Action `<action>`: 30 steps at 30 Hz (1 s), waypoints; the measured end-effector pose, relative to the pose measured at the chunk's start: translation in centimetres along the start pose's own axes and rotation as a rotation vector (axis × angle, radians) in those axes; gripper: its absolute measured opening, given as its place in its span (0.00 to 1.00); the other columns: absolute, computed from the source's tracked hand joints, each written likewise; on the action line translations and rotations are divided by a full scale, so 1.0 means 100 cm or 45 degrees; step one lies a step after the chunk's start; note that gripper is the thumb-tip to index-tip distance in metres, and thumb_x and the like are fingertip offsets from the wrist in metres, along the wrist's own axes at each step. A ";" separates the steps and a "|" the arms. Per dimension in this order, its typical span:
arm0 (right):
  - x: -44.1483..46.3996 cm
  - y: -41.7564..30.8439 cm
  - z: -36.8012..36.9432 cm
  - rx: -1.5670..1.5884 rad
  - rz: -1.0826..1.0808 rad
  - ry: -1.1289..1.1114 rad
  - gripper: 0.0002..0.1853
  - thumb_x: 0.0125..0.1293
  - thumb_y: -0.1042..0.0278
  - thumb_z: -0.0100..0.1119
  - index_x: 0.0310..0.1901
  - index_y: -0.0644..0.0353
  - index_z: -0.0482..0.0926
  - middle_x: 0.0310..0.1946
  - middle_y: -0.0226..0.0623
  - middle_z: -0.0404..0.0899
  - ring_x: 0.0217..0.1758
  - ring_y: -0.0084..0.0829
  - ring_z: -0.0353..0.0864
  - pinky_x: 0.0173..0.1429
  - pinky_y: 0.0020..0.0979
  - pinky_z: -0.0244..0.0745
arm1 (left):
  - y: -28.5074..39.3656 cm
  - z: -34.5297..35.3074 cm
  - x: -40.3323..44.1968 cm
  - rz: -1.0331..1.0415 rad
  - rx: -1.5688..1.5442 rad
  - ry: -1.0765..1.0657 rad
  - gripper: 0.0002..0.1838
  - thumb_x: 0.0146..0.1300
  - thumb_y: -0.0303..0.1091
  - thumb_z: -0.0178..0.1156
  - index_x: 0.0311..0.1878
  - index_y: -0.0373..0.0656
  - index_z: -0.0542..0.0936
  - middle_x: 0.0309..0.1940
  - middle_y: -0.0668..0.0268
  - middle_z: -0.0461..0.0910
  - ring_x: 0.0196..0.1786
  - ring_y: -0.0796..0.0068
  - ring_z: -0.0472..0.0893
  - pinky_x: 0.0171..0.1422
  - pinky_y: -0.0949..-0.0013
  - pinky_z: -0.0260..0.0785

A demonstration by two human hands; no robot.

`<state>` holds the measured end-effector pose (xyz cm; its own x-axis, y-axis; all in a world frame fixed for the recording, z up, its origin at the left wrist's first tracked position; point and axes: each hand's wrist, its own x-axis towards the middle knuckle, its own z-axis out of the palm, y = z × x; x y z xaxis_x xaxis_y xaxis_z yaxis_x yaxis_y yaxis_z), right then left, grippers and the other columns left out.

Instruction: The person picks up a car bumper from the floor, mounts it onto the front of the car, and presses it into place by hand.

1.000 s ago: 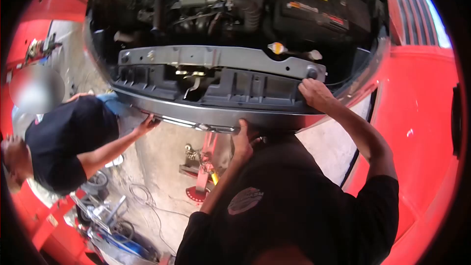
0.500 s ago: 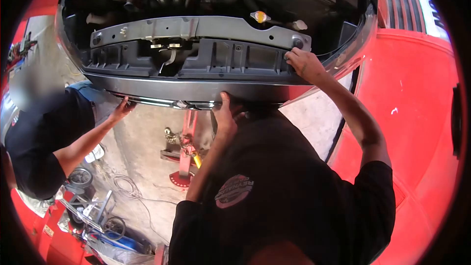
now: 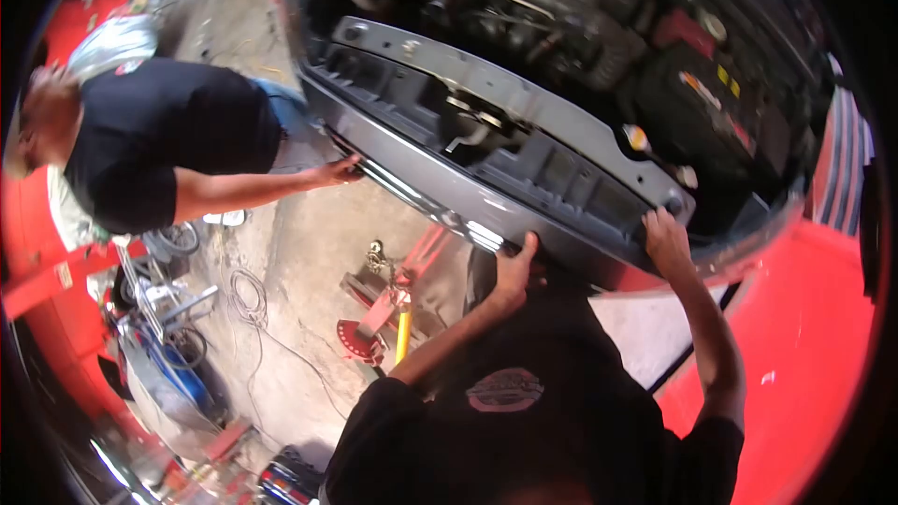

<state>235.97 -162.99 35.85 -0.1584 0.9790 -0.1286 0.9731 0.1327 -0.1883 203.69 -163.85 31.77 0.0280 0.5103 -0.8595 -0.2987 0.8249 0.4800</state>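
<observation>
A grey front bumper (image 3: pixel 421 160) spans the nose of a car whose hood is up. My left hand (image 3: pixel 511 277) grips its lower edge, thumb on the outer face and fingers hidden underneath. At the bumper's right end, my right hand (image 3: pixel 668 243) has its fingers curled on the black plastic upper panel (image 3: pixel 552 166), close to a round fastener. Behind that panel runs a grey metal crossmember (image 3: pixel 519 98), with the hood latch (image 3: pixel 472 114) showing through a gap. A co-worker's hand (image 3: pixel 342 171) holds the bumper's lower edge toward the left end.
The co-worker (image 3: pixel 178 136) leans in from the left. Below the bumper stands a red floor jack (image 3: pixel 383 309) with a yellow handle part (image 3: pixel 403 335). A coiled hose (image 3: pixel 248 295) lies on the concrete, near a blue wheeled machine (image 3: pixel 173 369). Red bodywork (image 3: pixel 786 365) is at right.
The head view has turned, so the car now slants down to the right and more of the co-worker shows. Both my hands keep about the same places on the bumper.
</observation>
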 end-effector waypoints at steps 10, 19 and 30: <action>-0.007 0.008 0.003 -0.009 -0.114 0.102 0.07 0.73 0.67 0.55 0.38 0.59 0.72 0.33 0.45 0.72 0.38 0.49 0.78 0.37 0.48 0.74 | 0.005 0.004 -0.006 -0.076 0.015 0.043 0.50 0.59 0.61 0.72 0.72 0.46 0.55 0.59 0.55 0.75 0.47 0.55 0.81 0.35 0.55 0.81; -0.001 0.015 0.016 -0.188 -0.056 -0.018 0.10 0.75 0.65 0.53 0.35 0.59 0.72 0.33 0.45 0.74 0.35 0.50 0.79 0.38 0.47 0.75 | 0.013 0.002 -0.011 -0.088 -0.004 0.057 0.61 0.54 0.63 0.74 0.72 0.34 0.47 0.59 0.46 0.72 0.51 0.54 0.82 0.29 0.59 0.82; -0.003 0.010 0.006 -0.146 -0.103 -0.022 0.04 0.69 0.69 0.55 0.40 0.58 0.73 0.35 0.41 0.75 0.40 0.43 0.80 0.41 0.42 0.78 | 0.020 0.000 -0.008 -0.164 -0.008 -0.091 0.41 0.63 0.58 0.70 0.70 0.49 0.63 0.57 0.59 0.75 0.42 0.56 0.81 0.28 0.59 0.79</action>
<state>236.84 -163.22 35.14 -0.2394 0.9615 -0.1348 0.9695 0.2292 -0.0867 203.06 -162.60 33.43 0.1344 0.4169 -0.8990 -0.2944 0.8830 0.3655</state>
